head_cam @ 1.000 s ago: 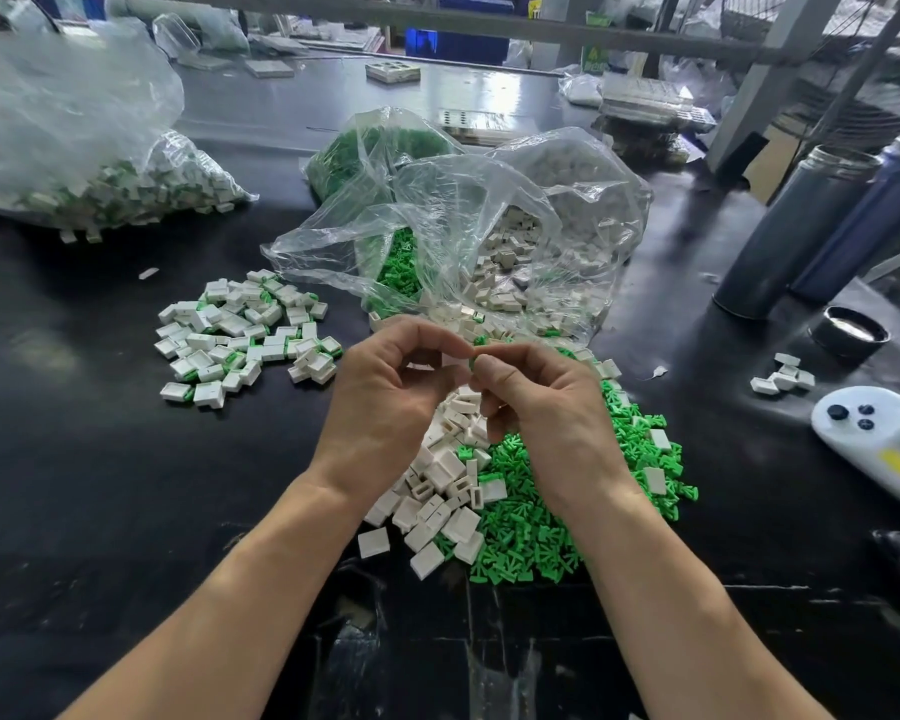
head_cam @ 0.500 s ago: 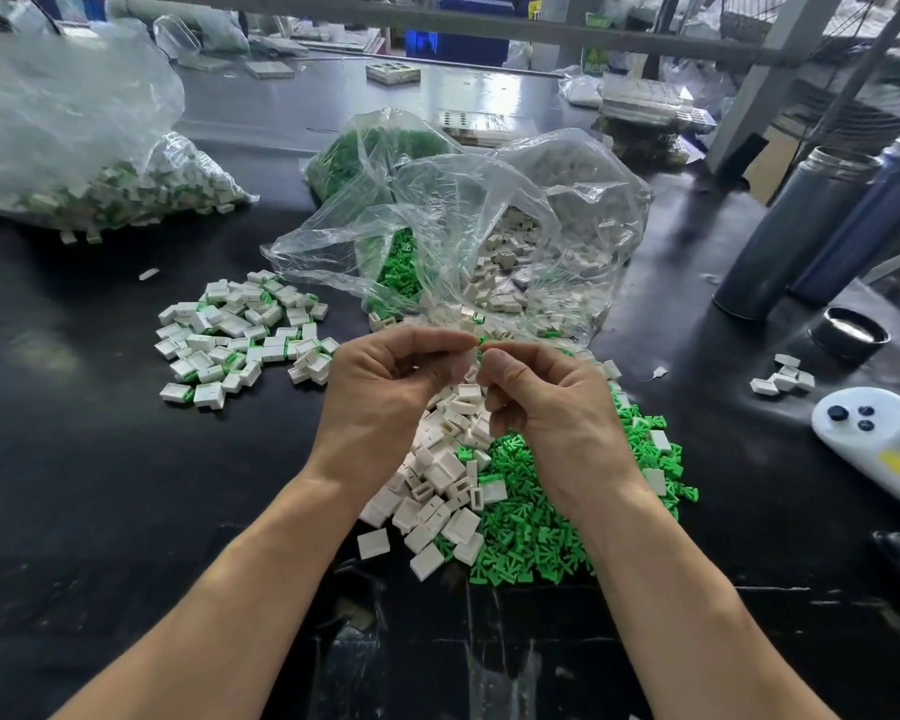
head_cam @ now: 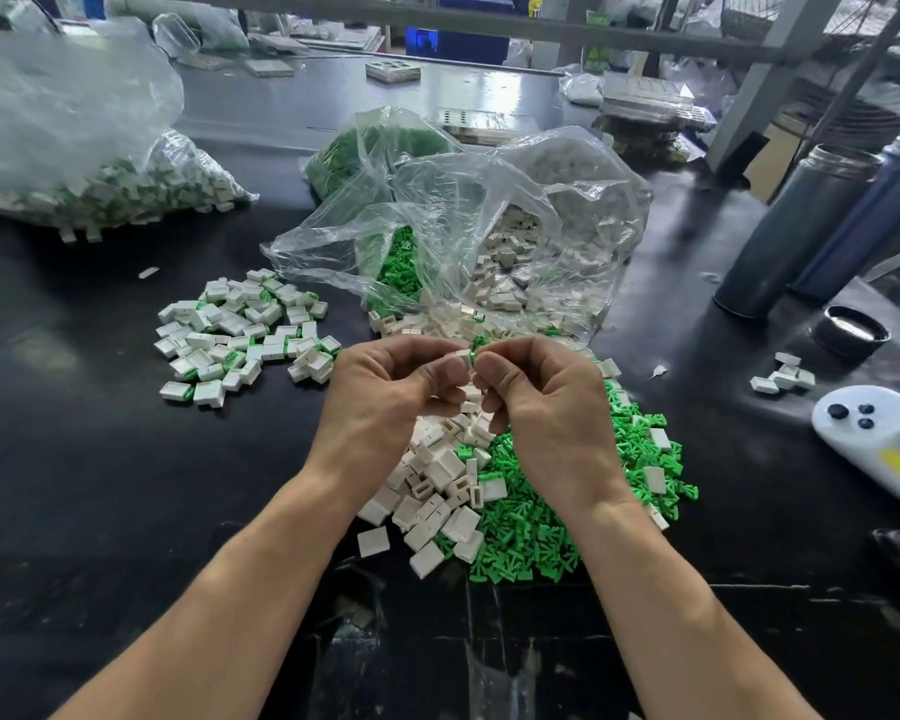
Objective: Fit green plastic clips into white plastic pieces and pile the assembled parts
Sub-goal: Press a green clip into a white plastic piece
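My left hand (head_cam: 391,392) pinches a small white plastic piece (head_cam: 461,354) between thumb and fingers. My right hand (head_cam: 546,402) pinches a green clip (head_cam: 474,350) against its end, fingertip to fingertip above the table. Under the hands lies a heap of loose white pieces (head_cam: 437,485), with a heap of green clips (head_cam: 541,527) on its right. A pile of assembled white-and-green parts (head_cam: 240,335) sits to the left on the black table (head_cam: 100,485).
An open clear bag (head_cam: 489,226) of white pieces and green clips lies behind the hands. A large bag of assembled parts (head_cam: 100,189) is at far left. Two dark cylinders (head_cam: 801,226), a black cap (head_cam: 850,332), a few white pieces (head_cam: 783,379) and a white device (head_cam: 874,433) stand right.
Both hands have risen slightly and drawn closer together. The green clip now shows at the white piece's end between the fingertips.
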The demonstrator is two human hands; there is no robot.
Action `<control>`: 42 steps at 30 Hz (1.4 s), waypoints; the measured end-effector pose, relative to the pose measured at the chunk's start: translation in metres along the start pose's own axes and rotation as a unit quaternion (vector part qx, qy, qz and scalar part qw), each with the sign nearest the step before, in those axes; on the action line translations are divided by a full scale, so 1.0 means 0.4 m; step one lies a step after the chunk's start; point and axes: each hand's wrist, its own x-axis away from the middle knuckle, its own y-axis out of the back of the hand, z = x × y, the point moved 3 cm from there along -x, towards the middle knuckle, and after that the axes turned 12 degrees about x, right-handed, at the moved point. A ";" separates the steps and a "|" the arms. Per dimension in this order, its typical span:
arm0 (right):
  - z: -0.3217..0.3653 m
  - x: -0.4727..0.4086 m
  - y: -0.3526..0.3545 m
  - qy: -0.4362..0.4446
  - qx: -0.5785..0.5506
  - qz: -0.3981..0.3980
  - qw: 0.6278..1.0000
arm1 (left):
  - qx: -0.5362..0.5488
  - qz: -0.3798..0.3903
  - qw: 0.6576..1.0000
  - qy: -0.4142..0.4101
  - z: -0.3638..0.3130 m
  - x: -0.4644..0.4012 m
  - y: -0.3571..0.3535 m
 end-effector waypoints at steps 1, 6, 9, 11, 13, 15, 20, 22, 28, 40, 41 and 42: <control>0.001 0.002 -0.001 0.006 0.013 -0.005 1.000 | -0.005 -0.001 1.000 -0.002 -0.001 0.000 0.000; 0.009 0.005 0.000 0.033 0.088 -0.017 0.995 | -0.037 -0.004 0.999 -0.009 -0.006 0.001 0.002; 0.015 0.006 0.002 0.040 0.115 -0.018 0.992 | -0.060 -0.002 0.998 -0.022 -0.008 -0.002 0.003; 0.020 0.008 0.004 0.043 0.123 -0.020 0.991 | -0.073 0.004 0.997 -0.028 -0.009 -0.001 0.001; 0.025 0.010 0.006 0.047 0.130 -0.022 0.990 | -0.084 0.011 0.996 -0.031 -0.012 0.000 -0.001; 0.031 0.013 0.008 0.051 0.140 -0.021 0.989 | -0.088 0.014 0.995 -0.032 -0.013 0.000 -0.002; 0.044 0.018 0.009 0.072 0.181 -0.013 0.981 | -0.106 0.015 0.994 -0.030 -0.010 -0.002 0.002; 0.047 0.020 0.009 0.078 0.193 -0.011 0.978 | -0.111 0.017 0.993 -0.032 -0.009 -0.003 0.000; 0.047 0.020 0.013 0.080 0.210 -0.021 0.974 | -0.119 0.016 0.992 -0.032 -0.008 -0.003 -0.006; 0.013 0.011 0.019 0.035 0.050 -0.041 0.997 | -0.075 0.022 0.996 -0.035 -0.010 -0.002 -0.020; 0.009 0.009 0.019 0.035 0.052 -0.041 0.997 | -0.084 0.027 0.996 -0.034 -0.008 -0.002 -0.020; 0.006 0.007 0.020 0.038 0.060 -0.040 0.997 | -0.096 0.031 0.994 -0.035 -0.007 -0.002 -0.020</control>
